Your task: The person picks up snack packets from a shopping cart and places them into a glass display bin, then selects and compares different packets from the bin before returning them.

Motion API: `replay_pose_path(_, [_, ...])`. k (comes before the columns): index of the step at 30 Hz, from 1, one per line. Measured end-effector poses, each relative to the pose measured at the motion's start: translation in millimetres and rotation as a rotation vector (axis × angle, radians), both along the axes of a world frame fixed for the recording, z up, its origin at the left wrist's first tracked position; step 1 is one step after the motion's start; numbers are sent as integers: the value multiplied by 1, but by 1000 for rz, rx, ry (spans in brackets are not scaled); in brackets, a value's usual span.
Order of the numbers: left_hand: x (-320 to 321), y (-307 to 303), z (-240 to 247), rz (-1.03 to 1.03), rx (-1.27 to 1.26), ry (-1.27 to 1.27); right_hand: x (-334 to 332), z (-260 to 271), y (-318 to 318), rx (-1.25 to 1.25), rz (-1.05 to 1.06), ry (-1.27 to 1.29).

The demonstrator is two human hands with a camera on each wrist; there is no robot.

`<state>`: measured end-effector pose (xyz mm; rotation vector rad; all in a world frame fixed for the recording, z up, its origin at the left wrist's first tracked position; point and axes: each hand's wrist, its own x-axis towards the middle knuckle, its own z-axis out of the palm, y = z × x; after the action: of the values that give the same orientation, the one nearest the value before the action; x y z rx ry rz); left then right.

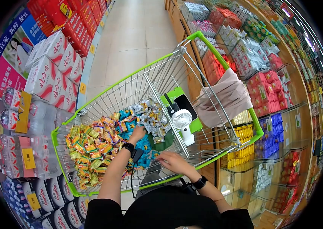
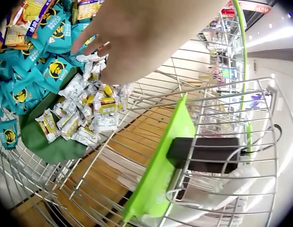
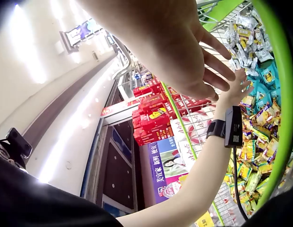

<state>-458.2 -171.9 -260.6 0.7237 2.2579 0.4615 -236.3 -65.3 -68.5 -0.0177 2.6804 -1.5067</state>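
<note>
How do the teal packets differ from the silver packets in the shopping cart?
The teal packets have a matte-looking teal wrapper, while the silver packets look shiny, with yellow on many labels. The teal packets show a round yellow picture; the silver packets show none that I can see. The teal packets look broader, and the silver packets narrower. Both are small sealed packets, lying loosely heaped in the shopping cart.

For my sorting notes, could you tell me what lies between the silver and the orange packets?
Teal packets, with the left hand over them, in the head view.
</note>
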Motion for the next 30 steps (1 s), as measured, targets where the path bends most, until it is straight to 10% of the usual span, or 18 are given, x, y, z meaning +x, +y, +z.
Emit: replay_pose_path(30, [-20, -5, -76, 96, -56, -56, -10, -23, -5, 105, -85, -64])
